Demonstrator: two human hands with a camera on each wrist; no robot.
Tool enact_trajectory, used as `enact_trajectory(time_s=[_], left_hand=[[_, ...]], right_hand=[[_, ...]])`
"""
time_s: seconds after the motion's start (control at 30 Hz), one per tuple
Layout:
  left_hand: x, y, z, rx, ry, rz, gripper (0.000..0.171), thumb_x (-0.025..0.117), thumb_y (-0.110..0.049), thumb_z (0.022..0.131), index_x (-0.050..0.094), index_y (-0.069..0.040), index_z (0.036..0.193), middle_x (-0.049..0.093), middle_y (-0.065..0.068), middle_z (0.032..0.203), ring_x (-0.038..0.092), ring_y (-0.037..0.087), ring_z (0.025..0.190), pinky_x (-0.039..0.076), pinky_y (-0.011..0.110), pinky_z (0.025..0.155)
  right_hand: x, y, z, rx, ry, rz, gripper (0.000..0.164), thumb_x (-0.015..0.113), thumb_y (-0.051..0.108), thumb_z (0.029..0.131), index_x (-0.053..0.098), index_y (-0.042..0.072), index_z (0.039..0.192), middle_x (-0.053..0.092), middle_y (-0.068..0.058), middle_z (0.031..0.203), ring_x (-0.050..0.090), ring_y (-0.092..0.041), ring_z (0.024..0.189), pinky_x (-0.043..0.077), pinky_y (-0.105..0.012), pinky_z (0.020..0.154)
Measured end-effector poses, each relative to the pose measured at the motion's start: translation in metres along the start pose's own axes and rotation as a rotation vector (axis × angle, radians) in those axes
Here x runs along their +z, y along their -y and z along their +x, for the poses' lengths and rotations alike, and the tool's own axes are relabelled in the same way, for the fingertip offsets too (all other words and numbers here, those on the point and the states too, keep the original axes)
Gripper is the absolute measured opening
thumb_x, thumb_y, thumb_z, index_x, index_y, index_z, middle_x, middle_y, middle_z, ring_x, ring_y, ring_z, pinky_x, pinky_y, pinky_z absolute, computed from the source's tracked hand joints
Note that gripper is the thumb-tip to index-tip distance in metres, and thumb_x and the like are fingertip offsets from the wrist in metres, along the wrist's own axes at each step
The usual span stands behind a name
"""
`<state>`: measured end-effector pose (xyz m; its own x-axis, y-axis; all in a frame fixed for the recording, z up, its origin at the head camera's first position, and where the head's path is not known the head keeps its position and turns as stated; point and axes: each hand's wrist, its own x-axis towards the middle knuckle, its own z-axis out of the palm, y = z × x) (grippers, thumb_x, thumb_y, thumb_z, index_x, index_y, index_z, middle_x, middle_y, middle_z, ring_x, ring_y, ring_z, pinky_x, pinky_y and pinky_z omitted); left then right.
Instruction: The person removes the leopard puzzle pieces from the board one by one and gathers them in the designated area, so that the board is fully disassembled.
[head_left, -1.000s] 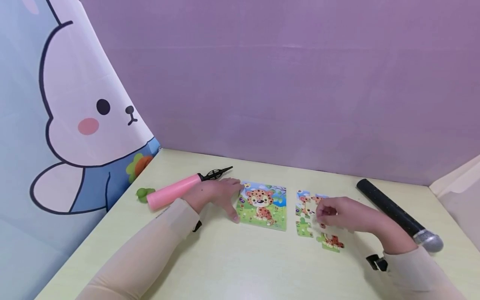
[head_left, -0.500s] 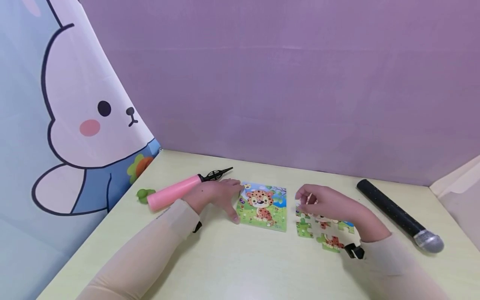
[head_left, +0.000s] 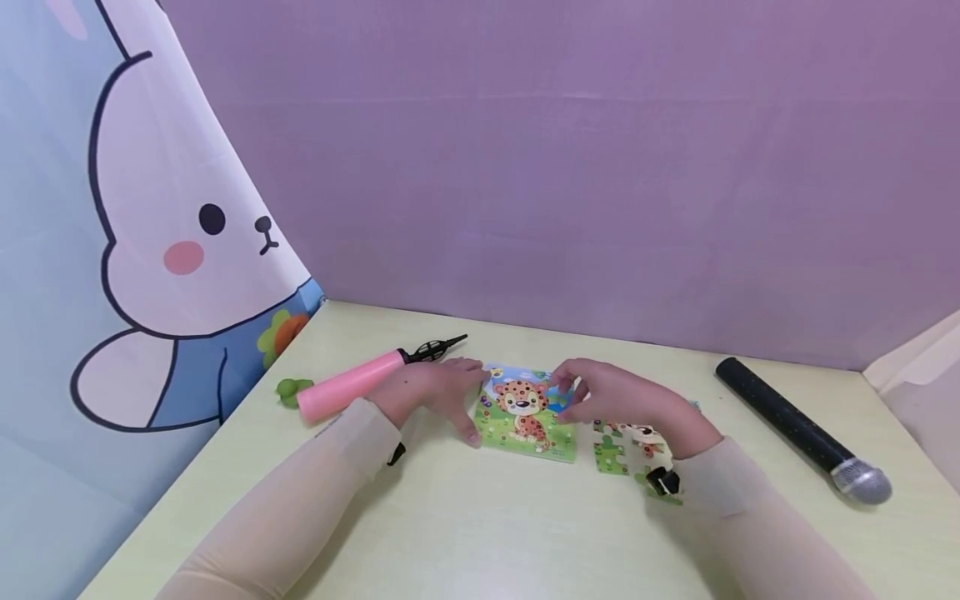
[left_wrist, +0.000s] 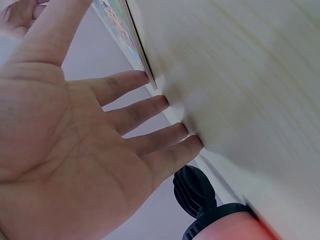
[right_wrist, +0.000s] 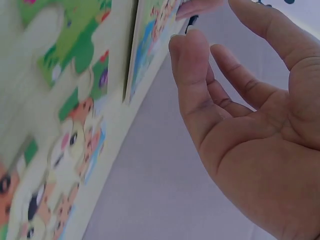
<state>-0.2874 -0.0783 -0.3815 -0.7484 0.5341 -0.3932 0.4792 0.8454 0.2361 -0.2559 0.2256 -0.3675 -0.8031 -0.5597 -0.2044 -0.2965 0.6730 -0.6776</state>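
A square leopard puzzle board (head_left: pixel 517 429) lies flat near the middle of the table. My left hand (head_left: pixel 431 393) rests at its left edge, fingers extended; in the left wrist view a fingertip (left_wrist: pixel 142 76) touches the board's edge. My right hand (head_left: pixel 618 396) hovers over the board's upper right edge with bent fingers. In the right wrist view, its thumb and fingers stand apart and nothing shows between them. Loose puzzle pieces (head_left: pixel 611 457), with leopard and grass prints, lie right of the board, partly hidden under my right forearm.
A pink hand pump (head_left: pixel 352 386) with a black nozzle lies left of my left hand, beside a small green object (head_left: pixel 292 392). Far right on the table is a black microphone (head_left: pixel 795 429) with a silver head. A purple wall (head_left: pixel 570 183) rises behind the table.
My right hand has moved left, from above the loose puzzle pieces to the board's right edge, and its fingers have spread a little. The left hand has stayed put.
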Motion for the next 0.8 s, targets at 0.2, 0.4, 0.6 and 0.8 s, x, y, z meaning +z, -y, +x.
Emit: enact_trajectory(time_s=[0.2, 0.4, 0.6, 0.8], left_hand=[[0.000, 0.000, 0.001, 0.000, 0.000, 0.003, 0.127, 0.091, -0.064, 0.074, 0.025, -0.018, 0.171, 0.020, 0.009, 0.181, 0.017, 0.036, 0.169, 0.023, 0.063, 0.136], [-0.001, 0.000, 0.001, -0.005, 0.002, -0.001, 0.126, 0.092, -0.063, 0.074, 0.025, -0.019, 0.171, 0.019, 0.009, 0.181, 0.017, 0.035, 0.169, 0.022, 0.063, 0.136], [-0.002, -0.002, -0.001, -0.004, -0.001, -0.008, 0.126, 0.092, -0.062, 0.074, 0.026, -0.018, 0.171, 0.020, 0.009, 0.181, 0.017, 0.035, 0.169, 0.022, 0.063, 0.136], [-0.002, -0.002, 0.000, -0.005, 0.003, -0.014, 0.125, 0.093, -0.061, 0.074, 0.026, -0.018, 0.171, 0.020, 0.009, 0.181, 0.017, 0.035, 0.169, 0.022, 0.062, 0.136]], right_hand=[[0.010, 0.001, 0.014, 0.010, 0.062, 0.024, 0.054, 0.083, 0.021, 0.094, 0.060, 0.008, 0.141, 0.063, -0.013, 0.133, 0.069, -0.021, 0.111, 0.062, -0.037, 0.091], [0.017, 0.003, 0.020, 0.006, 0.103, -0.030, 0.049, 0.088, 0.021, 0.088, 0.065, 0.010, 0.130, 0.064, -0.009, 0.127, 0.063, -0.020, 0.099, 0.057, -0.034, 0.087], [0.021, 0.003, 0.021, -0.011, 0.121, -0.094, 0.043, 0.090, 0.022, 0.086, 0.068, 0.012, 0.121, 0.064, -0.006, 0.115, 0.054, -0.020, 0.093, 0.052, -0.033, 0.082], [0.025, 0.004, 0.023, 0.013, 0.130, -0.116, 0.037, 0.091, 0.021, 0.085, 0.068, 0.014, 0.113, 0.063, -0.004, 0.112, 0.055, -0.019, 0.096, 0.053, -0.033, 0.085]])
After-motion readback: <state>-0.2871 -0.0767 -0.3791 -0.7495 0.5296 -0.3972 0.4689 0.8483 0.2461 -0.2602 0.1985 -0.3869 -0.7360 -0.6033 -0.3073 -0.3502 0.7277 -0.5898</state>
